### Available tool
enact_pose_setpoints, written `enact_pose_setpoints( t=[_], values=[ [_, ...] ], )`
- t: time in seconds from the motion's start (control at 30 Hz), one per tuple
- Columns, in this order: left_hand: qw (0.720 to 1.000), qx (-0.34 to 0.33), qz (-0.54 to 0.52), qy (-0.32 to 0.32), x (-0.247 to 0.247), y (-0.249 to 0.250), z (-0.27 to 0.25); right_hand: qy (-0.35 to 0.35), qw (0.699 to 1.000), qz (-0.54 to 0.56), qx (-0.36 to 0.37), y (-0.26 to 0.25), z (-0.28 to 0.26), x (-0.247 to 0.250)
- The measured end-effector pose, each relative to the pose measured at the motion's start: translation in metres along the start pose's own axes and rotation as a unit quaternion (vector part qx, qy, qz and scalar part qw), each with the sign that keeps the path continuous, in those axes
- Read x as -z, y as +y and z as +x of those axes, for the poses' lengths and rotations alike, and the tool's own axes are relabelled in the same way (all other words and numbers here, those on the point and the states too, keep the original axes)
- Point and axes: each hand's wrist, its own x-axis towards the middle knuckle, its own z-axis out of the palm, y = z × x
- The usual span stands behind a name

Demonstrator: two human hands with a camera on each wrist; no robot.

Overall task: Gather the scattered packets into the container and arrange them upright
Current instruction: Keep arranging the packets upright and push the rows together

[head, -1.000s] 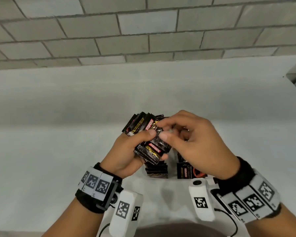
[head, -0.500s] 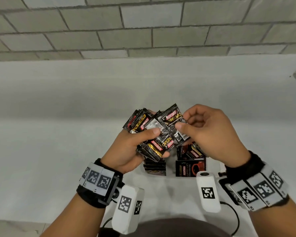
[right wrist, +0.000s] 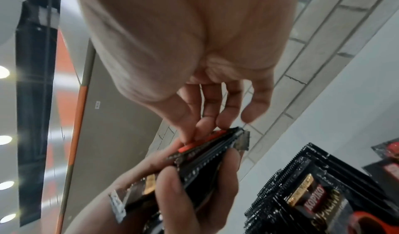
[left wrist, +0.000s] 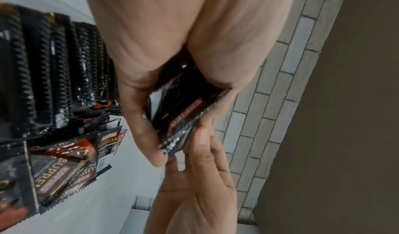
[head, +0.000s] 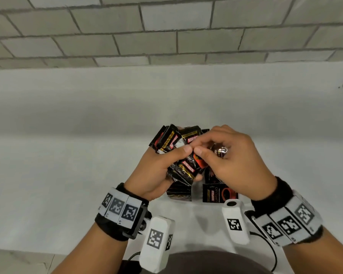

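Note:
My left hand (head: pixel 172 161) grips a fanned stack of black Kopiko packets (head: pixel 183 171) above the white table, thumb on top. My right hand (head: pixel 198 148) pinches one packet (head: pixel 199 162) lying on that stack, its thumb tip beside my left thumb. The right wrist view shows my right hand's fingertips (right wrist: pixel 205 126) at the stack's upper edge (right wrist: pixel 207 154). In the left wrist view the stack (left wrist: pixel 179 116) sits between my left thumb and fingers. Below my hands, more packets (head: pixel 179 191) stand upright in a row. I cannot make out the container's walls.
A black carton face with a red cup print (head: pixel 219 192) stands right of the upright row. Loose packets (left wrist: pixel 64 166) lean beside the upright rows (left wrist: pixel 43 75). The white table (head: pixel 67 175) runs back to a grey brick wall (head: pixel 166 36).
My right hand has brought the packet it held out to the right back onto the stack in my left hand. Both hands sit slightly lower and closer together.

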Motion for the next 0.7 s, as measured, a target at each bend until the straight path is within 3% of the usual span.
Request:
enact_pose_setpoints(
  t=[0.17,0.3,0.5,0.6,0.7],
  values=[
    [1.000,0.006,0.022,-0.009,0.002,0.002,0.000,-0.035,0.994,0.030,-0.100,0.001,0.006,0.010],
    [0.999,-0.002,0.027,-0.019,0.006,0.002,0.004,-0.096,0.987,0.032,-0.123,0.004,0.018,0.027],
    [0.998,-0.042,-0.013,0.054,0.028,0.016,0.006,-0.064,0.978,0.093,-0.175,0.017,0.034,0.042],
    [0.995,-0.057,-0.018,0.084,0.040,0.022,0.004,-0.098,0.978,0.049,-0.178,0.025,0.043,0.045],
    [0.993,-0.059,-0.004,0.099,0.045,0.024,0.001,-0.151,0.974,-0.088,-0.140,0.030,0.053,0.039]
  ],
)
